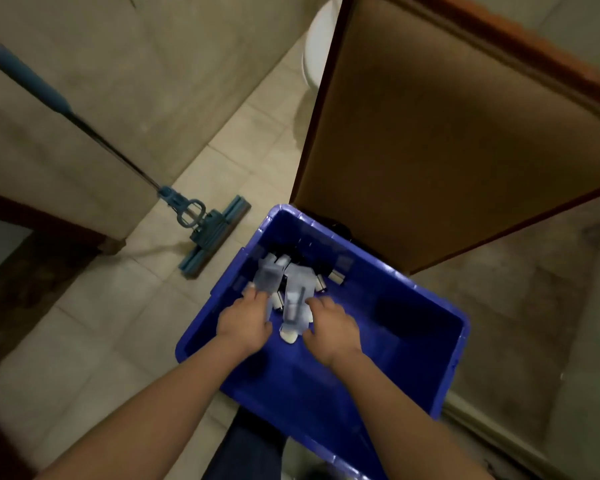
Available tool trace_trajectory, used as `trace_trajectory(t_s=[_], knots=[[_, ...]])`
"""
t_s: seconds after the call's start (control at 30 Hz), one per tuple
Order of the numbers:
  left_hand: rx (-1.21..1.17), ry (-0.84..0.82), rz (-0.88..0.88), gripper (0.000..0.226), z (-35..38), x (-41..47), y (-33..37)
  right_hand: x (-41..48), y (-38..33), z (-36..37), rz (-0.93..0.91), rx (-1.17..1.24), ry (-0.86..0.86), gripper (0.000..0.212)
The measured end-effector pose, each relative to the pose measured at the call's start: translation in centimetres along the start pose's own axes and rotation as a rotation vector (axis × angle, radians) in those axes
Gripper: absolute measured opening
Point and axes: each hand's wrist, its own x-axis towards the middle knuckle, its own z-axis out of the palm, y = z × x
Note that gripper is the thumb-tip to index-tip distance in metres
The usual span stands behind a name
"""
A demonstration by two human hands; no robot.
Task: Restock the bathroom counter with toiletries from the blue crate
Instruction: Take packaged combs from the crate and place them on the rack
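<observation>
The main risk, as I judge it, is a fumbled lift. Both hands are taking light, slippery packets at once, and either could slide free or drag the loose small bottles (336,277) with it as it comes up over the crate wall. The blur makes the holds hard to judge. The left hand (245,323) has its fingers curled round a clear packet (269,278) at the left of the pile. The right hand (329,327) seems to pinch a second clear packet (296,301) from its right edge, with something white showing under that packet's near end. The blue crate (309,393) sits on the tiled floor, near the person. Its toiletries are bunched in the far left corner: the two packets on top and dark bottles with pale caps beneath and beside them. The rest of its bottom is bare. A mop (205,233) lies on the floor to the left, and a toilet (314,53) is far off. No table top is in view, so the carry there can't be judged.
</observation>
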Motion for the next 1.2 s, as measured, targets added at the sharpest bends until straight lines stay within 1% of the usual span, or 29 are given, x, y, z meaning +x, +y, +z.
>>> trace_trajectory(t_s=[0.1, 0.23, 0.33, 0.4, 0.47, 0.67, 0.87, 0.97, 1.07, 1.2], knots=[[-0.035, -0.042, -0.027, 0.053, 1.8, 2.6, -0.9, 2.6, 0.1, 1.7, 0.044, 0.036, -0.036, 0.056], [-0.083, -0.096, -0.065, 0.073, 3.7, 5.2, -0.9, 5.5, 0.3, 3.9, 0.112, 0.104, -0.056, 0.063], [-0.126, -0.038, -0.068, 0.082, 4.9, 6.9, -0.9, 7.4, 0.5, 5.2, 0.149, 0.140, -0.060, 0.065], [-0.127, 0.028, -0.075, 0.086, 5.4, 7.7, -0.9, 8.3, 0.5, 5.7, 0.172, 0.168, -0.042, 0.062], [-0.123, 0.045, -0.104, 0.090, 5.9, 8.4, -1.0, 9.2, 0.4, 6.4, 0.198, 0.186, -0.029, 0.060], [-0.076, 0.118, -0.100, 0.100, 7.3, 9.5, -0.9, 11.2, 0.3, 7.7, 0.206, 0.186, -0.004, 0.071], [-0.035, 0.184, -0.091, 0.100, 8.7, 10.2, -0.2, 11.7, 1.1, 8.3, 0.194, 0.298, 0.048, 0.062], [-0.092, 0.169, -0.102, 0.097, 9.0, 10.1, -0.1, 11.3, 1.5, 8.4, 0.195, 0.316, 0.052, 0.058], [-0.172, 0.153, -0.083, 0.086, 8.8, 9.9, -0.4, 10.6, 1.8, 8.2, 0.190, 0.325, 0.056, 0.049], [-0.257, 0.162, -0.088, 0.067, 8.0, 9.2, -0.9, 9.5, 1.8, 7.2, 0.166, 0.341, 0.040, 0.029]])
